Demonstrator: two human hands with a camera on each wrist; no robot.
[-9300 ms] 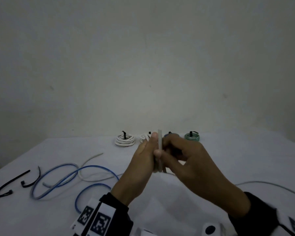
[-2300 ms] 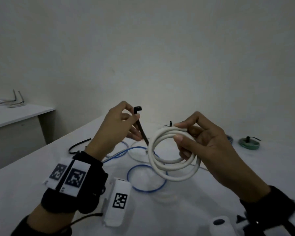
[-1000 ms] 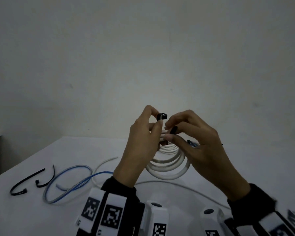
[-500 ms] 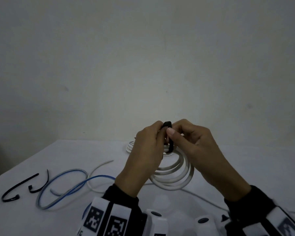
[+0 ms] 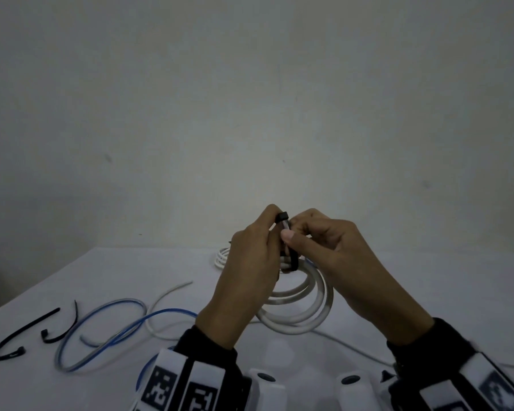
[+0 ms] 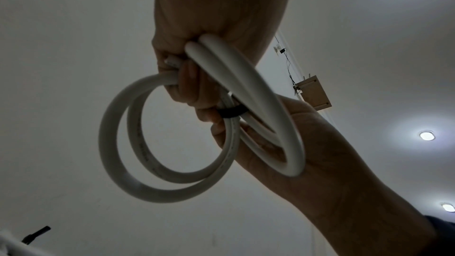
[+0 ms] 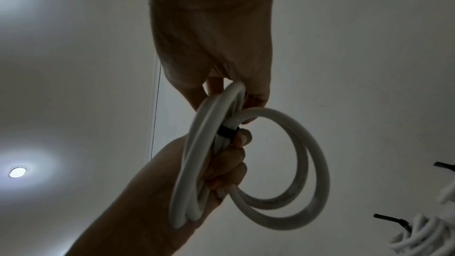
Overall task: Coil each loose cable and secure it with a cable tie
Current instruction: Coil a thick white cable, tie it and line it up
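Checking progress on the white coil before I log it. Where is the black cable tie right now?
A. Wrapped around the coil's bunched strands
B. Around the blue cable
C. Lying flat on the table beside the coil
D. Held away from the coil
A: the black cable tie bands the bunched strands of the white coil, with both hands holding it off the table.

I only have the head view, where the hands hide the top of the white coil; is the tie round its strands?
Observer: Yes. The left wrist view shows the tie as a black band round strands of the coil.
Operator: Thank you. What holds the coil together?
Observer: The left hand has its fingers curled round the bunched strands.
Operator: And where is the cable's end?
Observer: The end sticks out beside that hand's fingers.
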